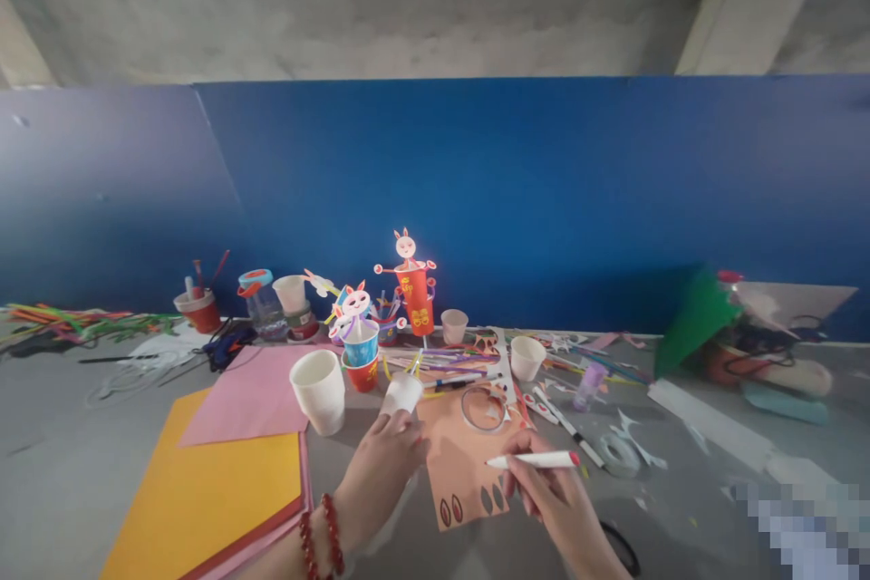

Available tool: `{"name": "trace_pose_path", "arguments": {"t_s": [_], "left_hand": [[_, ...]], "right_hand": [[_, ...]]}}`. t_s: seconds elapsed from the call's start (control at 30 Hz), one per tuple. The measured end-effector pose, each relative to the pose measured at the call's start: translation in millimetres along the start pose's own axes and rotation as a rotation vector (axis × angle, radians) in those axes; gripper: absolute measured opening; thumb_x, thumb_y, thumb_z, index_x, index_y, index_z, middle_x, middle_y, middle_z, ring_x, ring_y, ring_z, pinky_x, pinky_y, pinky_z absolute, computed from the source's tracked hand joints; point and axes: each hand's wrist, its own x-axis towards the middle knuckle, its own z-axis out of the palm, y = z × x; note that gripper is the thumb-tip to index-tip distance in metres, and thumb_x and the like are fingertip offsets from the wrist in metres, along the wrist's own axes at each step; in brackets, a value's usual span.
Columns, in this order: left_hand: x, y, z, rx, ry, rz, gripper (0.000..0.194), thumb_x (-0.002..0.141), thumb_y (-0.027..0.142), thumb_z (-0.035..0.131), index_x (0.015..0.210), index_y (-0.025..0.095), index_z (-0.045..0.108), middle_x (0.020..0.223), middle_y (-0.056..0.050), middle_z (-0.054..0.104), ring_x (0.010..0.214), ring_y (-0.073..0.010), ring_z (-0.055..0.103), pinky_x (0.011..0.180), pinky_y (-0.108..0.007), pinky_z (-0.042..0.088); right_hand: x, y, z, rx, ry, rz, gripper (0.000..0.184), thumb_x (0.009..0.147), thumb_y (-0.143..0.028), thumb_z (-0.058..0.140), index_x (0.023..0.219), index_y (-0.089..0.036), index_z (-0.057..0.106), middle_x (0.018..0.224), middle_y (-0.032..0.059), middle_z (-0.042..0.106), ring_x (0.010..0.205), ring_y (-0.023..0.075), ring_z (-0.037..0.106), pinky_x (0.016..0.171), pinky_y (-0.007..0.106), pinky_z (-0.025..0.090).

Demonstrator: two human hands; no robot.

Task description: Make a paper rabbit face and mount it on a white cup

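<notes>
My left hand wears red bead bracelets and is closed around a small white paper cup, held upside down on the table. My right hand grips a white marker with a red end, its tip pointing left over an orange-pink paper sheet. That sheet carries small dark oval drawings near its front edge. A clear tape ring lies on the sheet's far part.
A larger white cup, pink paper and yellow paper lie left. Behind stand decorated bunny cups, a red cup, jars and brushes, pipe cleaners. Paper scraps, markers, a tape roll and green paper sit right. A blue partition is behind.
</notes>
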Motion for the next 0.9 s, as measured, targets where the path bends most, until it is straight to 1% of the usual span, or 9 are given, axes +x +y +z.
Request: {"name": "trace_pose_path", "arguments": {"t_s": [0.1,0.2,0.3,0.4,0.5,0.6,0.67,0.73,0.9], "left_hand": [[5,1,8.1,0.027,-0.014,0.049,0.023,0.083,-0.003,0.057,0.082,0.017,0.068,0.085,-0.008,0.068,0.095,-0.0280,0.061,0.082,-0.041,0.046],[8,-4,11.5,0.012,-0.016,0.113,0.021,0.086,0.000,0.057,0.078,0.016,0.068,0.081,-0.009,0.068,0.092,-0.0271,0.062,0.081,-0.041,0.045],[12,-10,9.0,-0.034,-0.003,0.158,0.018,0.084,0.001,0.060,0.077,0.015,0.067,0.082,-0.009,0.069,0.090,-0.0261,0.062,0.079,-0.039,0.044],[13,-10,0.3,-0.102,0.033,0.164,0.015,0.085,0.004,0.060,0.082,0.017,0.065,0.086,-0.006,0.070,0.092,-0.0240,0.062,0.083,-0.038,0.043],[10,-2,-13.1,-0.261,0.116,0.125,0.012,0.092,0.011,0.055,0.090,0.020,0.062,0.092,-0.003,0.069,0.094,-0.0202,0.062,0.087,-0.036,0.044],[4,10,-27.5,-0.650,0.234,0.061,0.009,0.094,0.015,0.055,0.093,0.022,0.060,0.093,-0.002,0.068,0.093,-0.0189,0.062,0.085,-0.032,0.045],[0,16,-35.7,-0.803,0.240,0.040,0.007,0.095,0.017,0.055,0.093,0.023,0.059,0.093,-0.002,0.068,0.092,-0.0182,0.062,0.083,-0.031,0.046],[-3,20,-42.2,-0.885,0.230,0.035,0.006,0.095,0.019,0.055,0.094,0.023,0.059,0.093,-0.002,0.068,0.090,-0.0178,0.062,0.083,-0.030,0.046],[-7,27,-51.7,-0.945,0.187,-0.001,0.006,0.094,0.020,0.056,0.092,0.022,0.061,0.092,-0.002,0.068,0.089,-0.0175,0.062,0.081,-0.027,0.047]], "right_hand": [[-3,0,1,0.007,-0.001,-0.005,0.041,0.088,-0.058,0.060,0.078,-0.019,0.057,0.059,0.0004,0.063,0.044,0.0090,0.041,0.043,0.021,0.026],[-4,5,2,0.046,0.027,-0.004,0.040,0.088,-0.057,0.061,0.079,-0.018,0.058,0.059,0.0015,0.065,0.043,0.0080,0.041,0.042,0.021,0.026],[-3,6,6,0.116,0.055,0.015,0.042,0.085,-0.058,0.064,0.076,-0.018,0.056,0.055,0.0008,0.064,0.041,0.0073,0.040,0.041,0.020,0.025],[-3,0,12,0.175,0.066,0.031,0.043,0.083,-0.059,0.066,0.075,-0.018,0.056,0.054,0.0004,0.063,0.041,0.0074,0.041,0.041,0.019,0.026],[-6,-10,18,0.195,0.081,-0.009,0.041,0.085,-0.058,0.065,0.078,-0.019,0.057,0.055,0.0005,0.063,0.042,0.0085,0.043,0.042,0.020,0.028],[-9,-21,21,0.189,0.087,-0.055,0.037,0.088,-0.056,0.062,0.081,-0.020,0.057,0.057,0.0005,0.063,0.044,0.0099,0.044,0.044,0.021,0.030],[-11,-27,23,0.178,0.082,-0.079,0.036,0.088,-0.055,0.062,0.081,-0.020,0.056,0.058,0.0004,0.063,0.046,0.0104,0.044,0.045,0.022,0.031],[-12,-31,24,0.159,0.071,-0.089,0.036,0.088,-0.055,0.062,0.079,-0.020,0.056,0.059,0.0001,0.062,0.047,0.0106,0.044,0.046,0.022,0.033],[-14,-33,28,0.113,0.017,-0.071,0.037,0.089,-0.054,0.061,0.077,-0.020,0.055,0.060,0.0003,0.061,0.048,0.0099,0.042,0.047,0.022,0.032]]}}
